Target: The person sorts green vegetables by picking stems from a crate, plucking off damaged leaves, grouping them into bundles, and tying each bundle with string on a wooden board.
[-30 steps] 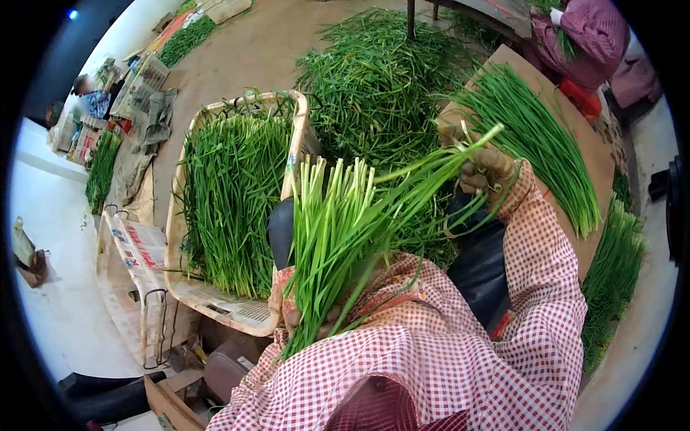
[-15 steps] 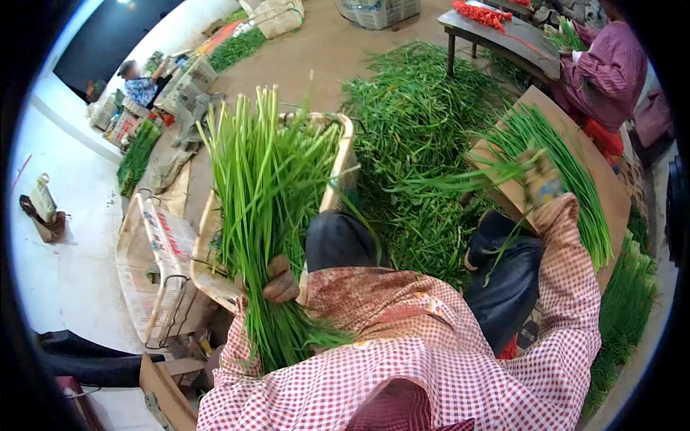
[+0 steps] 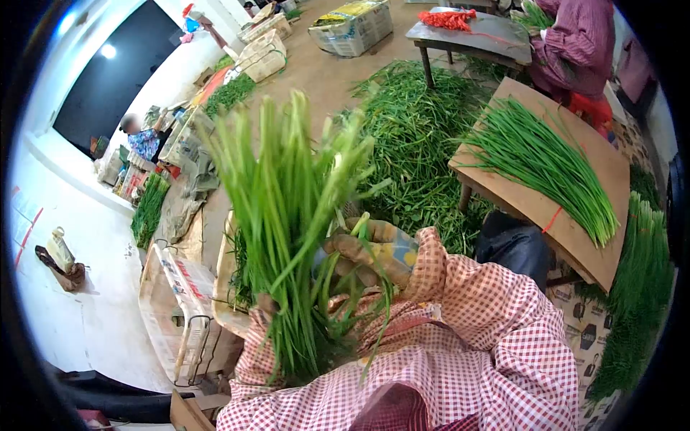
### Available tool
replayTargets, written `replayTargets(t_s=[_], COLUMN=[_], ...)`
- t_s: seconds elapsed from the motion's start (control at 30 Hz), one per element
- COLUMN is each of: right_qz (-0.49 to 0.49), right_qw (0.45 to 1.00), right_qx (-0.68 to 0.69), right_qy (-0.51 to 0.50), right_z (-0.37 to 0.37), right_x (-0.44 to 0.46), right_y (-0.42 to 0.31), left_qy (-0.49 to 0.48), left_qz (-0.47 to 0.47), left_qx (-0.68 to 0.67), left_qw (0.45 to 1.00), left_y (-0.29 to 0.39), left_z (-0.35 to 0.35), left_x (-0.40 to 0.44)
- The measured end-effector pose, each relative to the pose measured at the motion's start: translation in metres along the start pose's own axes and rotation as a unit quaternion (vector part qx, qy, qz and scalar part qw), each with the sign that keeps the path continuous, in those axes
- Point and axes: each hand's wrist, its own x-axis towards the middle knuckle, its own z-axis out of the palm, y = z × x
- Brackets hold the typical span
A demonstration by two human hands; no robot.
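Presently, the left hand (image 3: 264, 306), largely hidden by leaves, is closed around the lower part of a bunch of garlic chives (image 3: 277, 194). The bunch stands roughly upright above the lap, pale stem ends uppermost and blurred. The gloved right hand (image 3: 377, 253) is at the bunch's right side, fingers curled, with loose leaves hanging about them; whether it grips any stems cannot be told.

Behind the bunch, a cream plastic crate (image 3: 220, 294) is partly covered from view; a second crate (image 3: 162, 309) stands just beside it, to the left.

To the right is a brown-topped table (image 3: 489, 176). Laid chives (image 3: 546, 169) extend across it, leaf tips reaching its left edge, stem ends toward its near right corner. A red strand (image 3: 553, 220) shows between these chives and the near edge.

A heap of loose green leaves (image 3: 417, 151) lies on the floor beyond the hands. Farther off, red ties (image 3: 447, 19) rest near the far left corner of a grey table (image 3: 496, 39). A co-worker (image 3: 578, 54) in a purplish top is at its right end.
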Motion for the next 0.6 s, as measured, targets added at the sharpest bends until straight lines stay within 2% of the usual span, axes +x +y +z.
replayTargets(t_s=[0.03, 0.07, 0.1, 0.13, 0.2, 0.27, 0.33, 0.4, 0.5, 0.6], right_qz=[-0.036, -0.031, -0.055, -0.032, 0.050, 0.041, 0.050, 0.106, 0.013, 0.057], right_qw=[0.999, 0.999, 0.990, 0.999, 0.974, 0.923, 0.917, 0.872, 0.863, 0.778], right_qx=[-0.003, 0.000, 0.112, 0.008, -0.195, -0.382, -0.396, -0.477, -0.495, -0.581], right_qy=[-0.023, -0.016, -0.063, -0.001, 0.103, 0.011, -0.017, 0.006, 0.102, 0.231], right_z=[-0.007, -0.017, -0.021, -0.028, -0.025, -0.047, -0.056, -0.054, -0.101, -0.143], right_x=[0.003, 0.006, 0.007, 0.002, -0.010, -0.011, -0.013, -0.019, -0.011, -0.020], right_y=[0.008, 0.027, 0.039, 0.043, 0.029, 0.037, 0.035, 0.011, 0.020, -0.002], left_qy=[0.043, 0.080, 0.109, 0.138, 0.174, 0.190, 0.202, 0.212, 0.224, 0.236], left_qz=[-0.026, -0.054, -0.074, -0.093, -0.115, -0.123, -0.129, -0.130, -0.128, -0.120], left_qx=[0.012, 0.018, 0.014, 0.009, -0.004, -0.012, -0.012, -0.011, -0.016, -0.022], left_qw=[0.999, 0.995, 0.991, 0.986, 0.978, 0.974, 0.971, 0.969, 0.966, 0.964], left_y=[-0.013, -0.028, -0.042, -0.056, -0.076, -0.084, -0.085, -0.086, -0.088, -0.085], left_z=[0.003, 0.004, 0.008, 0.011, 0.017, 0.019, 0.019, 0.018, 0.018, 0.015], left_x=[-0.011, -0.023, -0.033, -0.042, -0.054, -0.057, -0.056, -0.056, -0.060, -0.067])
